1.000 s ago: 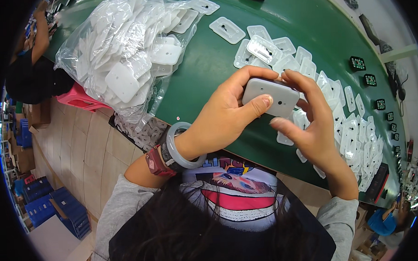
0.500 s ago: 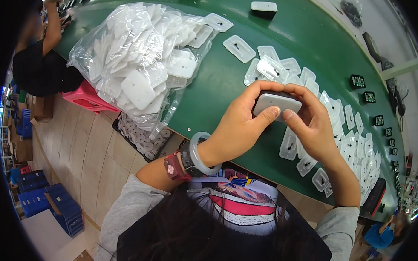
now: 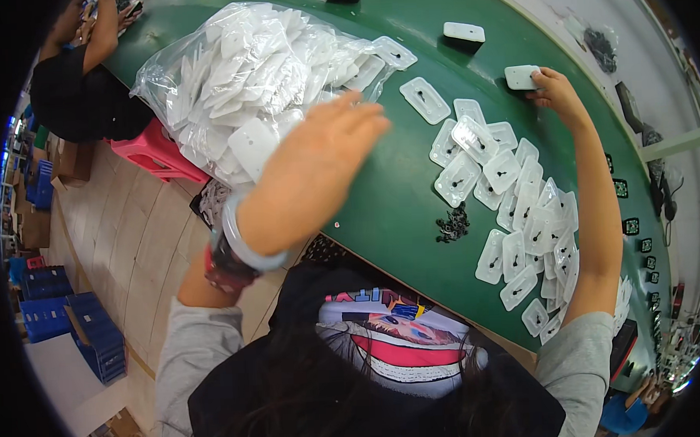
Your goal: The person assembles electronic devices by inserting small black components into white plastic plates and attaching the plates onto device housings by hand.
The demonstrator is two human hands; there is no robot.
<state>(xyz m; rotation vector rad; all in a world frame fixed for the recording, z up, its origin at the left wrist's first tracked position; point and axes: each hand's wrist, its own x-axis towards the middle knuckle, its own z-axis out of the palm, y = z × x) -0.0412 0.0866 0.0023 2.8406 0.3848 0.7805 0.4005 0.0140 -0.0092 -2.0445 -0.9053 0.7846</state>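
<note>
My right hand (image 3: pixel 555 94) reaches to the table's far side, its fingers closed on the right end of a small casing with a white rounded lid (image 3: pixel 520 77). My left hand (image 3: pixel 313 170), a little blurred, is raised with its fingers stretched out and nothing in it. Behind it is a clear plastic bag (image 3: pixel 160 79) heaped with white plastic covers (image 3: pixel 252 145). Between my hands, many translucent white covers (image 3: pixel 456 179) lie scattered, each with a small black part on it. Beside them is a little pile of black parts (image 3: pixel 452 225).
A white-lidded black casing (image 3: pixel 464 34) stands at the back of the green table (image 3: pixel 387 186). Black units with green circuit boards (image 3: pixel 631 226) line the right edge. A person in black (image 3: pixel 76 97) sits far left by a pink stool (image 3: pixel 151 152).
My hands have parted. The right has carried the white-lidded casing away to the far side of the table; the left has let go and swung left toward the bag.
</note>
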